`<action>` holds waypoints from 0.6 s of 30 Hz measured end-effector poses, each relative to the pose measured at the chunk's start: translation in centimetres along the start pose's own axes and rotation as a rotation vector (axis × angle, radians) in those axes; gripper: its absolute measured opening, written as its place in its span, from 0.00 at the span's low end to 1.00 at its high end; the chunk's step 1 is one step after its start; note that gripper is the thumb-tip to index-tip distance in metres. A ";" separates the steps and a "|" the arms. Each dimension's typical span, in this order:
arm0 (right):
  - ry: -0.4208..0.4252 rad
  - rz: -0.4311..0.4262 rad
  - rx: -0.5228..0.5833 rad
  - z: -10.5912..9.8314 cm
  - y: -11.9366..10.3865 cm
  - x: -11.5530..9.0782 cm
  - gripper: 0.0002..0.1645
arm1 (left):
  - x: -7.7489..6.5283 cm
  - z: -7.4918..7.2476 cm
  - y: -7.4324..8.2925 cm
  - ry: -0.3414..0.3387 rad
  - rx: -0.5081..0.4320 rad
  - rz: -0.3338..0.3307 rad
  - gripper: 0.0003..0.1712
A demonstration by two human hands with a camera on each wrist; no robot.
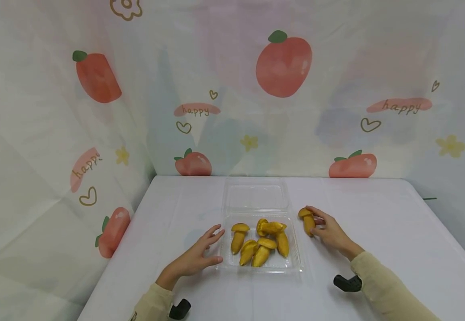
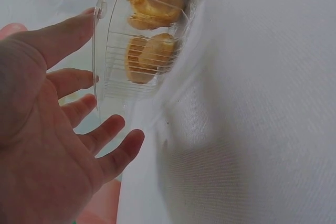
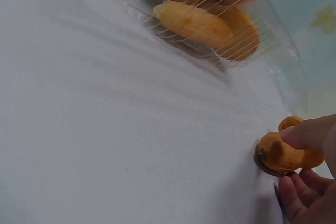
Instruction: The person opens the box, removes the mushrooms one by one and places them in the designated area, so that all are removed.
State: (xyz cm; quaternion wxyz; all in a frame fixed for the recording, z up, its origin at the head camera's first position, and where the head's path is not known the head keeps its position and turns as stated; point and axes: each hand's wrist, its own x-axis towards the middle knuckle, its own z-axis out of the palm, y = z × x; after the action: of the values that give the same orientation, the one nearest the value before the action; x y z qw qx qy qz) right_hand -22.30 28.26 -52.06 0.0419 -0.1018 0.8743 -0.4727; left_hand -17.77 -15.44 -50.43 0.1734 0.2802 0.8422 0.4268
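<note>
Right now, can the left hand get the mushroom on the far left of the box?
Probably yes. The left hand holds nothing and is right at the box, whose lid is folded back. Nothing covers that mushroom; only the rim needs crossing.

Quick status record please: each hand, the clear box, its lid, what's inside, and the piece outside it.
right hand: pinches one yellow-brown mushroom
held mushroom: right of the box, cap pointing away from the person; whether it rests on the table is unclear
left hand: fingers spread at the box's left edge, holding nothing
clear box: on the table, between the hands
lid: open, on the box's far side
contents: at least five similar mushrooms, some overlapping
</note>
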 end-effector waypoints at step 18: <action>-0.052 0.167 -0.135 -2.0 -3.5 -2.1 0.46 | -0.1 0.1 0.0 0.016 0.014 -0.002 0.45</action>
State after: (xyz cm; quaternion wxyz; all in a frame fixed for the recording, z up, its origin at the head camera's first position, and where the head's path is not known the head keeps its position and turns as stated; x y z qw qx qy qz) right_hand -20.11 28.48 -48.14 0.0969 -0.0434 0.9081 -0.4050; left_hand -17.65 -15.41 -50.46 0.1653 0.2771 0.8467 0.4230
